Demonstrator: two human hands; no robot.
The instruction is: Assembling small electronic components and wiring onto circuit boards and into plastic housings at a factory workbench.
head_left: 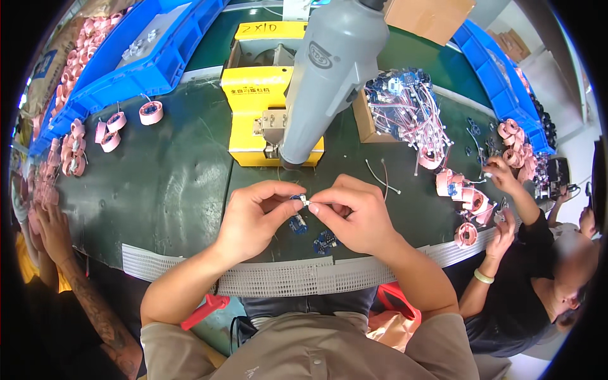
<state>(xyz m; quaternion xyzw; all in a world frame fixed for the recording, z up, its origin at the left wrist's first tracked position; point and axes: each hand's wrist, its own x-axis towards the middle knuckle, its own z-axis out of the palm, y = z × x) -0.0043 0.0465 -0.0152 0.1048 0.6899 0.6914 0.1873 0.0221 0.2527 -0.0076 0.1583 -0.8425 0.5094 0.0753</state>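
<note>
In front of my chest, my left hand [256, 215] is closed in a pinch on a small blue circuit board [295, 197]. My right hand [360, 212] meets it from the other side, thumb and forefinger pinching a small white connector [304, 200] at the board's edge. My fingers partly hide both pieces. Just below the fingertips is another blue board [297, 224]; whether it hangs or lies on the table I cannot tell. A few more blue boards [325, 242] lie on the green table [183, 190] beside it.
A grey machine arm [329, 82] stands before a yellow machine [253, 95]. A cardboard box [368, 120] holds boards with white wires. Loose wires [384, 177] and pink rings [467, 234] lie to the right. Blue bins [139, 76] stand behind. Co-workers' hands [503, 174] work at both sides.
</note>
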